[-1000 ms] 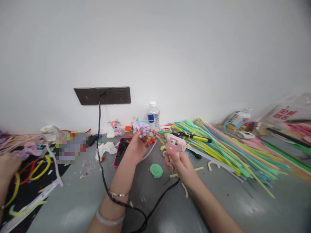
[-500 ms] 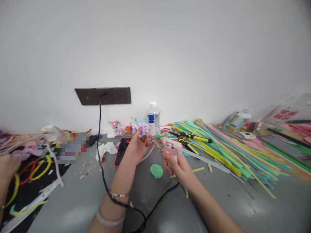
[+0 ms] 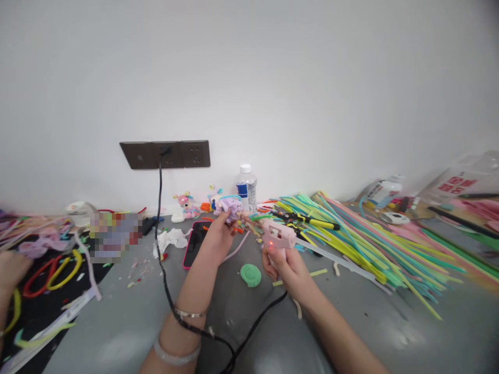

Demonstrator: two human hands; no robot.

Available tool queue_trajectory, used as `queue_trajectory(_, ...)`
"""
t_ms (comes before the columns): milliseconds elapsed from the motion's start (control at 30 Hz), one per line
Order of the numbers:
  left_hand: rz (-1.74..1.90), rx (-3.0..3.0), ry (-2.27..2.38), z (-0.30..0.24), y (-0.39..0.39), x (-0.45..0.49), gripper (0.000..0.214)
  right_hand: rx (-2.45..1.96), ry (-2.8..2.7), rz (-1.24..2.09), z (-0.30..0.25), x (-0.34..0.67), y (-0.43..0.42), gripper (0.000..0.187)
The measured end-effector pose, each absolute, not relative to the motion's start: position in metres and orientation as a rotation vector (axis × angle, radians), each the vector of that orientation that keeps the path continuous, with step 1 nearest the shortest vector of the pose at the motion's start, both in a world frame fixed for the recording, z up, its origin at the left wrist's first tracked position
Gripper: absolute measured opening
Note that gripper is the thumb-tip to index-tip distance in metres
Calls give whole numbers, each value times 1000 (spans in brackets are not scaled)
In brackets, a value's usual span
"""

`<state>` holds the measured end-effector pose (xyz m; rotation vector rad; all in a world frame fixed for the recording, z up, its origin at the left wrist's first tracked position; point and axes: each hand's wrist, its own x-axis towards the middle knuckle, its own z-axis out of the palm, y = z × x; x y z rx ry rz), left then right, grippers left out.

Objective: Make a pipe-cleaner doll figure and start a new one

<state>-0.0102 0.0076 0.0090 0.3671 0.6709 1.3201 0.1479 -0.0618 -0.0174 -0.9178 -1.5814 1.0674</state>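
My left hand [image 3: 217, 240] is closed on a small lilac fuzzy pipe-cleaner figure [image 3: 230, 206], held up above a pink-cased phone [image 3: 194, 244]. My right hand [image 3: 284, 266] grips a pink hot glue gun [image 3: 277, 236] with a red light lit on its side; its nozzle points left toward the figure, a short gap apart. The gun's black cord [image 3: 166, 280] runs under my left forearm and up to a dark wall socket strip [image 3: 166, 154]. A green coiled disc [image 3: 250, 275] lies on the grey table [image 3: 128, 322] between my hands.
A big heap of coloured pipe cleaners [image 3: 366, 240] fills the right side, with yellow-handled pliers [image 3: 307, 219] on it. A water bottle [image 3: 246, 188] and small plush toys [image 3: 186, 204] stand by the wall. At the left edge, another person's hand [image 3: 10, 272] rests among pipe-cleaner loops [image 3: 50, 270].
The glue gun has drifted left and slightly down toward the lilac figure. My left hand has turned the figure a little. The other person's hand at the left has shifted slightly.
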Motion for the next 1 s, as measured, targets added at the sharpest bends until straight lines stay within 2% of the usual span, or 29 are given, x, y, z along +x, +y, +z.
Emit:
queue_trajectory(300,1314,438,662,5,9,-13,23,-947,-1594,1052,-12,150,-61,62)
queue_trajectory(533,1331,395,685,5,9,-14,18,-903,-1535,1114,-19,152,-62,58)
queue_trajectory(1000,1330,389,686,4,10,-13,21,-946,-1518,1133,-16,152,-62,52)
